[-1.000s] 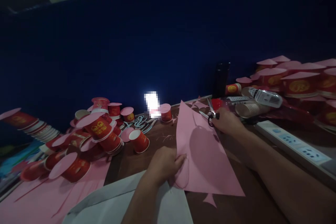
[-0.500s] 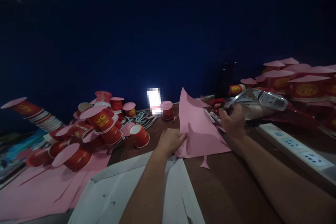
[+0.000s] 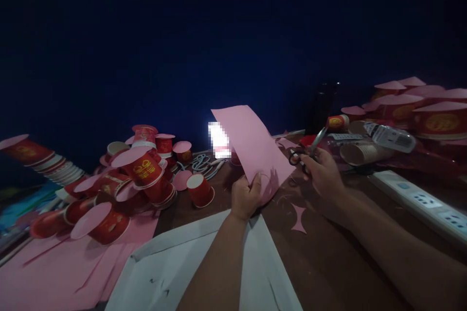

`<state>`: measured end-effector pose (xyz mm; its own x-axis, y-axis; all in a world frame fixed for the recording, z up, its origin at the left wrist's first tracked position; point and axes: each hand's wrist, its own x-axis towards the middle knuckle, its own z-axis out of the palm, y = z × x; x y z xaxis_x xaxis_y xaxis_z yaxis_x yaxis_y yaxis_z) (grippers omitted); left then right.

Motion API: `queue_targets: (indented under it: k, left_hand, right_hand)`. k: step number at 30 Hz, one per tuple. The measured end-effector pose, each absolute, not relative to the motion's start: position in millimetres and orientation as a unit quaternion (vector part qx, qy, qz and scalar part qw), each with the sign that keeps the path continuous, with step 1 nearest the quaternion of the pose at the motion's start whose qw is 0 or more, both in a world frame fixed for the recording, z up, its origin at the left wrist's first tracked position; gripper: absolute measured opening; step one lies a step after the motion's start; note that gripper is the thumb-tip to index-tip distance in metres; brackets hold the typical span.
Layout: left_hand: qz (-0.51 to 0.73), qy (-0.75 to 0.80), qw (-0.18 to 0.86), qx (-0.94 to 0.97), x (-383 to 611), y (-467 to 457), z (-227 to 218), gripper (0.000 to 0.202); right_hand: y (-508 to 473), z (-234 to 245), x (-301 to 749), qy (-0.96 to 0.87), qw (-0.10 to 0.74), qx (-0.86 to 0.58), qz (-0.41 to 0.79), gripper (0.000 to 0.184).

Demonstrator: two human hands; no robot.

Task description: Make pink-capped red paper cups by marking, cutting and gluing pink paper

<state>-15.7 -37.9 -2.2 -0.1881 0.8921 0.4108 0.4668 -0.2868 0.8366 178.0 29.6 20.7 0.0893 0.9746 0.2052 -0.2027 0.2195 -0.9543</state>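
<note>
A sheet of pink paper (image 3: 251,136) rises from the table, its lower edge pinched between the thumb and fingers of my left hand (image 3: 246,197). A faint curved line shows on the sheet beside my thumb. To the right of it, my right hand (image 3: 323,172) is closed around the dark handles of a pair of scissors (image 3: 316,143), whose metal blades point up and away, apart from the paper. On the brown table below lies a pink paper offcut (image 3: 299,218). A red paper cup (image 3: 200,190) stands left of my left hand.
Red cups with pink discs (image 3: 144,167) crowd the left, over pink sheets (image 3: 54,272). A white cardboard piece (image 3: 175,262) lies under my left forearm. At right are a white power strip (image 3: 419,199), a clear plastic bottle (image 3: 392,137) and more disc-topped cups (image 3: 438,119).
The pink sheet has been lifted and turned, its top now leaning left. My right hand has brought the scissors nearer to it, and they show more clearly.
</note>
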Motion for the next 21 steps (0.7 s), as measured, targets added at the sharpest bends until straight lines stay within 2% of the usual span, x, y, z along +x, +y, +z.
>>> queue_targets:
  k: [5,13,18,21]
  left_hand:
    - [0.495,0.571,0.211,0.620,-15,-37,-5,0.040]
    - [0.413,0.653,0.204,0.601,-16,-36,-2,0.036]
    - [0.372,0.647,0.231,0.625,-18,-34,-2,0.044]
    - [0.360,0.638,0.278,0.622,-19,-34,-2,0.040]
  right_hand:
    - [25,19,174,-0.469,0.579,-0.400,0.533,0.031]
    - [12,29,175,-0.530,0.564,-0.475,0.419,0.025]
    - [2,35,161,-0.540,0.544,-0.425,0.482,0.034]
    - [-11,38,149,-0.529,0.524,-0.422,0.517,0.028]
